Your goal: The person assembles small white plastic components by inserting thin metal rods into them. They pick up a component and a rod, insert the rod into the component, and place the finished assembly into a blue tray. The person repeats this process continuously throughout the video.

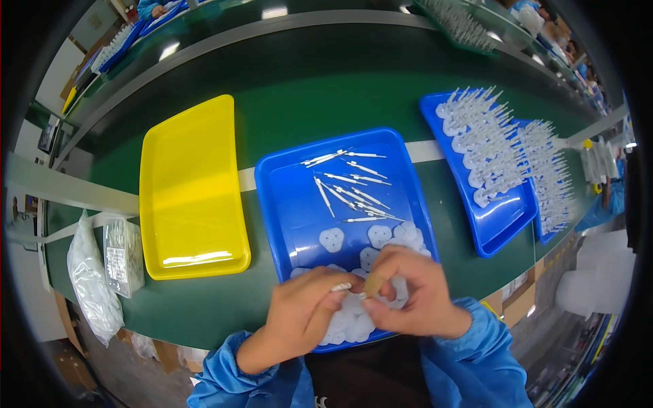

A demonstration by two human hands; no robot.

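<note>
Both hands meet over the near part of a blue tray point(264, 204). My left hand point(299, 309) is closed, with a small white piece point(341, 287) showing at its thumb and fingertip. Close beside it, my right hand point(411, 289) is pinched, a tan finger cover point(373, 284) on one finger. A tiny white bit shows at its fingertips, too small to name. Thin white sticks point(354, 192) lie scattered in the tray's far half. Rounded three-lobed white plastic discs point(331, 239) are heaped in the near half, partly hidden under my hands.
An unfilled yellow tray point(194, 183) lies left. At right, blue trays point(500, 231) hold rows of discs with upright sticks point(486, 146). A clear plastic box point(123, 258) and a filled plastic bag point(94, 285) sit at the left edge. Other people work beyond the frame rail point(272, 27).
</note>
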